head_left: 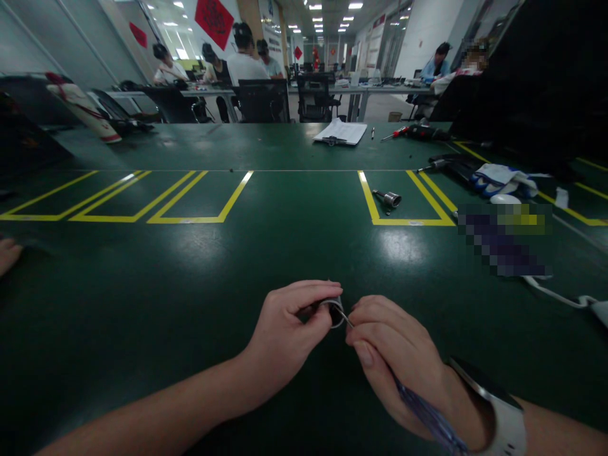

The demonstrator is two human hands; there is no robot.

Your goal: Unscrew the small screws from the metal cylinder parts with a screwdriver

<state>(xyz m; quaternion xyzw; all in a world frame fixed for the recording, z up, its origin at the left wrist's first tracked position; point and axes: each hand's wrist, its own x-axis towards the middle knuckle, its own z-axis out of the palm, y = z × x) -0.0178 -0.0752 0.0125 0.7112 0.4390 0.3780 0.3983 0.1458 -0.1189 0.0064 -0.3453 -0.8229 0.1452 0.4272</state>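
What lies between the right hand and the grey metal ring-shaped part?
Head view: a thin silver metal shaft spans from the right hand to the ring-shaped part.

Clipboard (pixel 334 140) with papers (pixel 350 131) on green table (pixel 285 244), blue-white gloves (pixel 506 180) right, black chairs (pixel 261 100) beyond

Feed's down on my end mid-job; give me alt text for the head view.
The left hand grips a small metal part while the right hand holds a tool, its thin metal shaft at the part's round opening, over a green table. Beyond, another metal piece lies within a yellow outline, with a clipboard farther back.
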